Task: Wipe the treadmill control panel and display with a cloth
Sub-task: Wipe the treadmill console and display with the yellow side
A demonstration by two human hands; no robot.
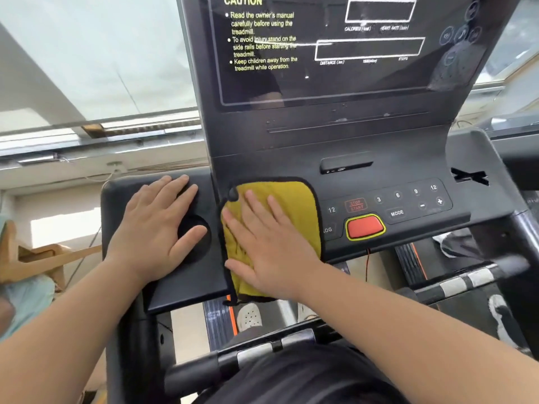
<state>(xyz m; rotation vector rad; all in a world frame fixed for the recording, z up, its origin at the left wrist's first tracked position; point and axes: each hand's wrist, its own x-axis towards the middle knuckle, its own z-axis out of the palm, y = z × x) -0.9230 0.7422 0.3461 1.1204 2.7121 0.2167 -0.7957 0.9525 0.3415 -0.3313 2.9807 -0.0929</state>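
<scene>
A yellow cloth (294,199) with a black hem lies flat on the left part of the black control panel (408,196). My right hand (265,243) presses on it, palm down, fingers spread. My left hand (157,225) rests flat on the console's left wing (186,281), beside a round cup recess (198,243), fingers apart and holding nothing. The dark display (335,80) stands upright above, with yellow caution text and white outlined boxes; smears show on its right side.
A red safety key (364,227) with a yellow border sits right of the cloth, among the STOP/START, MODE and number buttons. Handlebars with silver sensors (463,282) run below the console. A window ledge (96,153) lies to the left, and wooden furniture (43,258) stands lower left.
</scene>
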